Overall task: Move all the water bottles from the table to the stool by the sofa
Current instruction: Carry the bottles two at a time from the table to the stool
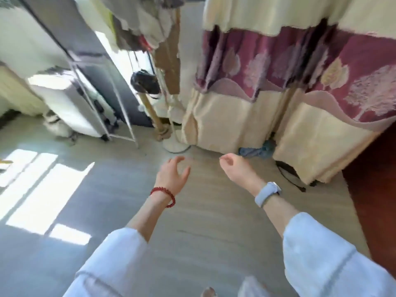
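No water bottle, table or stool shows in the head view. Both of my hands hang in front of me over the grey floor and hold nothing. My left hand (174,174), with a red bead bracelet at the wrist, has its fingers spread and loosely bent. My right hand (234,167), with a pale blue watch on the wrist, has its fingers loosely curled. White sleeves cover both forearms.
A cream and maroon curtain (278,86) hangs ahead and to the right. A metal clothes rack (102,99) with a white suitcase (70,106) stands at the left. A lamp base (175,144) sits on the floor ahead. A dark reddish surface (377,189) borders the right.
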Action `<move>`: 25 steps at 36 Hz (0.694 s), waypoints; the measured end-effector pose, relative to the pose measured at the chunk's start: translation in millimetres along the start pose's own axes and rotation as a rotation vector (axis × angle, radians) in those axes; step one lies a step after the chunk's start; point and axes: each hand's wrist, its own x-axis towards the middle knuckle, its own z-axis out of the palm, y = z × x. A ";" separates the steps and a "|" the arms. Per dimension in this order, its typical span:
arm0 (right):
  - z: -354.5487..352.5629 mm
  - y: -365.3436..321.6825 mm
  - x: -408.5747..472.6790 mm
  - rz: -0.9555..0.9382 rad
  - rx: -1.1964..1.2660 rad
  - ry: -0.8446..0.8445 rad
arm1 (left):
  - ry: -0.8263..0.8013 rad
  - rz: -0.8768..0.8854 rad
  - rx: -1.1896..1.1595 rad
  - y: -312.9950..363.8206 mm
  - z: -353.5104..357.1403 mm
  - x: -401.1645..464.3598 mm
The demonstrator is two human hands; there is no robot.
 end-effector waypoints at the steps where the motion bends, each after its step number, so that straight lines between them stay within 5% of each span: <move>1: 23.6 -25.1 9.4 -0.048 -0.015 -0.045 | 0.045 -0.047 -0.008 -24.1 -23.1 -0.7; 10: 238.5 -208.2 70.9 -0.422 -0.236 -0.506 | 0.390 -0.489 -0.081 -215.6 -172.9 -22.0; 25: 543.2 -483.5 150.2 -0.795 -0.331 -0.910 | 0.819 -0.852 -0.102 -436.7 -416.2 31.0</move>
